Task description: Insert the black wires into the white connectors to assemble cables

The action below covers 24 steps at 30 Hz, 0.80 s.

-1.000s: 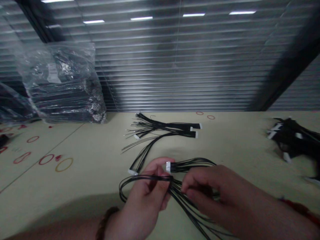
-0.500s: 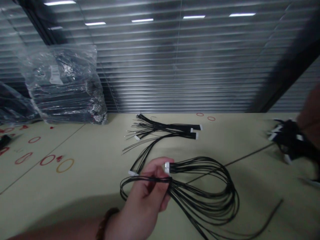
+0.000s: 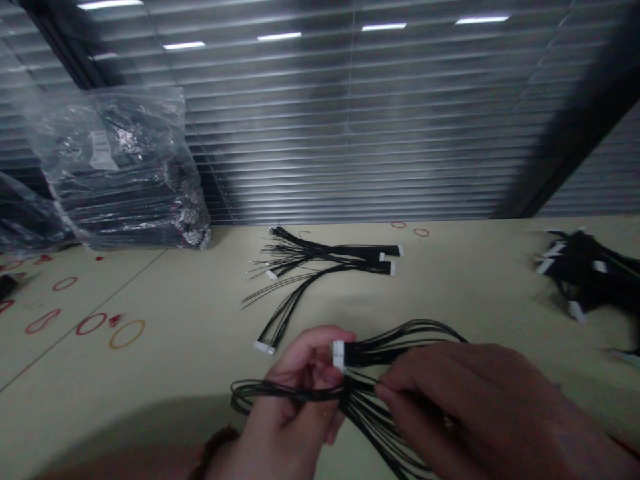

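My left hand (image 3: 300,400), closed, grips a black wire harness (image 3: 370,407) and its white connector (image 3: 339,357) between fingers and thumb. Wires run from the connector to the right, and a folded loop sticks out left across the palm. From the right, my right hand (image 3: 465,400) reaches in with thumb and forefinger pinched on a thin black wire (image 3: 364,377), close beside the connector. Whether the wire's tip is inside the connector cannot be made out. Part of the harness is hidden behind the right hand.
Several black wire bundles with white connectors (image 3: 330,257) lie behind my hands. More harnesses (image 3: 595,273) are heaped at the right. At the left stand clear plastic bags of wires (image 3: 130,180), with red rubber bands (image 3: 91,324) scattered before them. Window blinds (image 3: 320,120) border the table's back.
My right hand has come from the heap at the far right to the connector, bringing a wire in its fingertips. My left hand keeps its hold on the harness.
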Motion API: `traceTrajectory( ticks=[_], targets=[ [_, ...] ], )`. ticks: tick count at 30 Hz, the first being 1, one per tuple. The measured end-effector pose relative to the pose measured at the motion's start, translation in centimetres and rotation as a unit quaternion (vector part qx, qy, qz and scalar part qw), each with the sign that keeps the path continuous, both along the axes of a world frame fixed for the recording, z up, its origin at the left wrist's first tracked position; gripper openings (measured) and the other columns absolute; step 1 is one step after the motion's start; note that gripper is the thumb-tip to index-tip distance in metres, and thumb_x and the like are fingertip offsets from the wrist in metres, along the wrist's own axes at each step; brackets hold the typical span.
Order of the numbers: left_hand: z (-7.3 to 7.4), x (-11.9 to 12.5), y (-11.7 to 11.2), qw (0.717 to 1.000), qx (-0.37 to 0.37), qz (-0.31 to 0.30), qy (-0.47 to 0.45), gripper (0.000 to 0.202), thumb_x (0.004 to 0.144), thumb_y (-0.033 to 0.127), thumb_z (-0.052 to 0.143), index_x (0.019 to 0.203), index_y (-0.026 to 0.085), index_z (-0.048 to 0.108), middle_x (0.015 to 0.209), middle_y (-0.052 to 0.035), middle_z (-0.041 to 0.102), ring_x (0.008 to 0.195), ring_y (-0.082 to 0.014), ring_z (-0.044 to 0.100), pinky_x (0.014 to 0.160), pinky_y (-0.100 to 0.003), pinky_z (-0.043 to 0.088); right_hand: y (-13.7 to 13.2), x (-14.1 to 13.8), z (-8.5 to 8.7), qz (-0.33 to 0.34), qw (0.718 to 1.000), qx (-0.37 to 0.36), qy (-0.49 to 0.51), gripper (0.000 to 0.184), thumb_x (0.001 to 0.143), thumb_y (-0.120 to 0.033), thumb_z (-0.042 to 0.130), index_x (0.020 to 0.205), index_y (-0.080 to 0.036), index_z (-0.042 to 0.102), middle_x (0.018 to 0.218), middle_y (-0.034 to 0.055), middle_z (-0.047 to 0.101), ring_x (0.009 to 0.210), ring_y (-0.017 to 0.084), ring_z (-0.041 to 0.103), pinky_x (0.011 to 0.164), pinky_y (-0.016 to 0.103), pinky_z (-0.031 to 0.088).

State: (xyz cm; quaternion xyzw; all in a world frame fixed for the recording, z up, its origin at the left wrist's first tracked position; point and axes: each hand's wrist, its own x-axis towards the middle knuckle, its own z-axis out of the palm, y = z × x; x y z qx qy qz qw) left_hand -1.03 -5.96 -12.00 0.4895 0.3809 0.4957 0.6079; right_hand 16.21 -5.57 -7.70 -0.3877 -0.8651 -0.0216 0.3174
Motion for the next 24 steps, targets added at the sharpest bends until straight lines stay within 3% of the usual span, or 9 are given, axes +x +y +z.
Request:
traceTrajectory(
  ticks=[4, 12, 19, 24],
  targets=[
    [0.4, 0.1, -0.1, 1.000, 0.005, -0.009, -0.010, 0.020, 0.088, 0.042, 0.057, 0.101, 0.027, 0.058, 0.063, 0.0055, 0.041, 0.048, -0.0064, 0.030, 0.042, -0.015, 0.028, 0.2, 0.1, -0.2, 0.024, 0.999, 0.024, -0.040, 0.039, 0.097, -0.019, 0.028, 0.069, -0.021, 0.056, 0.058, -0.0034, 0.055, 0.047, 0.011, 0.050, 0.044, 0.026, 0.034],
    [0.2, 0.0, 0.1, 0.999, 0.019, -0.031, -0.011, 0.018, 0.091, 0.039, 0.053, 0.103, 0.027, 0.057, 0.064, 0.0055, 0.040, 0.048, -0.0067, 0.030, 0.042, -0.016, 0.027, -0.1, 0.3, -0.2, -0.002, 1.000, 0.011, -0.027, 0.044, 0.099, -0.026, 0.024, 0.072, -0.020, 0.058, 0.063, -0.0020, 0.059, 0.047, 0.010, 0.050, 0.042, 0.027, 0.033],
    [-0.1, -0.4, 0.0, 0.998, 0.012, -0.024, 0.053, 0.018, 0.093, 0.037, 0.048, 0.104, 0.025, 0.055, 0.064, 0.0048, 0.039, 0.051, -0.0081, 0.031, 0.044, -0.017, 0.029, 0.0, 0.5, -0.2, 0.018, 0.999, 0.004, -0.028, 0.041, 0.097, -0.020, 0.026, 0.072, -0.020, 0.059, 0.064, -0.0020, 0.060, 0.051, 0.010, 0.053, 0.047, 0.025, 0.038],
    [-0.7, -0.6, -0.3, 0.995, -0.008, 0.001, 0.104, 0.022, 0.092, 0.042, 0.048, 0.104, 0.025, 0.055, 0.068, 0.0026, 0.043, 0.053, -0.0093, 0.031, 0.046, -0.018, 0.030, -0.1, 0.5, -0.3, 0.029, 0.997, 0.046, -0.057, 0.044, 0.096, -0.014, 0.024, 0.076, -0.020, 0.062, 0.070, -0.0008, 0.064, 0.052, 0.010, 0.053, 0.048, 0.027, 0.037]
  ],
)
